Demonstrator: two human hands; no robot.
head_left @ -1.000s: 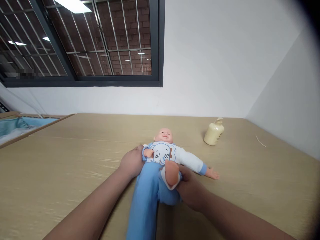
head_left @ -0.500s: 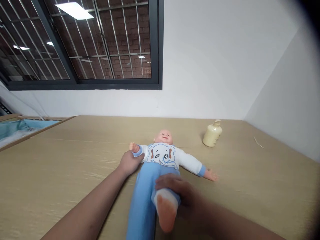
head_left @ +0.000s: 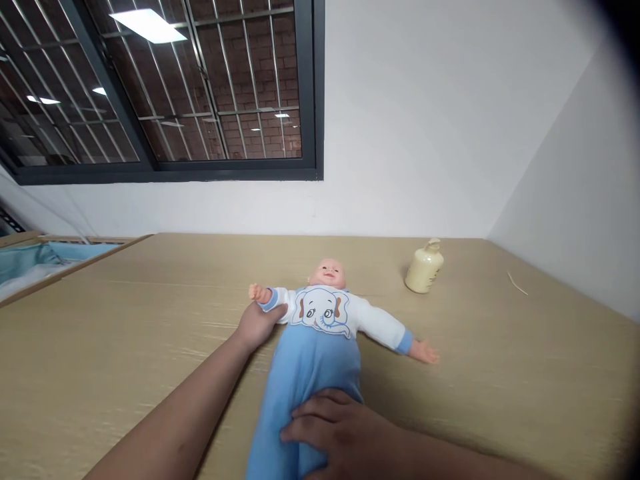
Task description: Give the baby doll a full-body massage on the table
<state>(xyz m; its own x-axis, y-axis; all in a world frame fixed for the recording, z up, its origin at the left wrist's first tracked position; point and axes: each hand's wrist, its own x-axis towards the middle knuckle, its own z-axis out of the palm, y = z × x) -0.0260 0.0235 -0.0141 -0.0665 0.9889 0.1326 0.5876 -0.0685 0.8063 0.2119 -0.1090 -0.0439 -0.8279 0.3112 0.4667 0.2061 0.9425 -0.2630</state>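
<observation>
A baby doll [head_left: 325,347] lies on its back, head toward the wall. It wears a white top with an elephant face and light blue trousers. My left hand [head_left: 259,325] is closed around the doll's arm on the left side, thumb over the white sleeve; the doll's small fist pokes out above. Across the blue trouser legs lies my right hand [head_left: 345,430], palm down with fingers spread. Its thumb is mostly hidden, and the doll's feet are out of sight. The doll's other arm [head_left: 383,328] stretches out to the right, untouched.
The doll lies on a tan tabletop [head_left: 150,293]. A cream bottle [head_left: 424,270] stands toward the back right, with a thin pale strip [head_left: 517,283] further right. At the left is a wood-edged compartment with blue cloth [head_left: 75,251]. A white wall and barred window rise behind.
The doll's raised leg has come down flat under my right hand, and its sole has gone from view. My left hand stays on the arm, whose fist has shifted slightly left.
</observation>
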